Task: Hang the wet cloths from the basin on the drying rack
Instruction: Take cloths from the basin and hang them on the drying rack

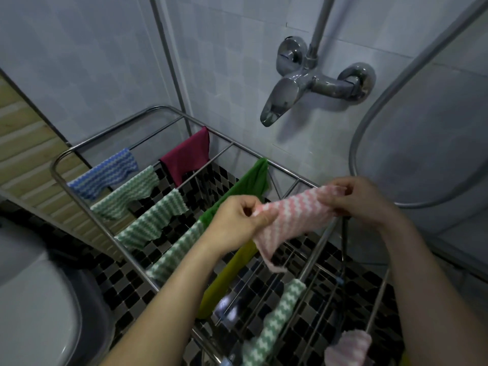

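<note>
A pink-and-white striped cloth (pixel 287 223) is stretched between my two hands over the right side of the metal drying rack (pixel 59 165). My left hand (pixel 237 223) pinches its left end and my right hand (pixel 361 199) grips its right end. The cloth's lower edge hangs down across a rack bar. On the rack's other bars hang a blue striped cloth (pixel 105 173), several green striped cloths (pixel 126 196), a maroon cloth (pixel 184 157), a green cloth (pixel 253 178), a yellow-green cloth (pixel 227 281) and another pink cloth (pixel 348 347). The basin is not in view.
A chrome shower mixer tap (pixel 298 83) juts from the tiled wall above the rack. A shower hose (pixel 369 122) loops at the right. A toilet (pixel 34 299) stands at the lower left. The floor under the rack is black-and-grey mosaic tile.
</note>
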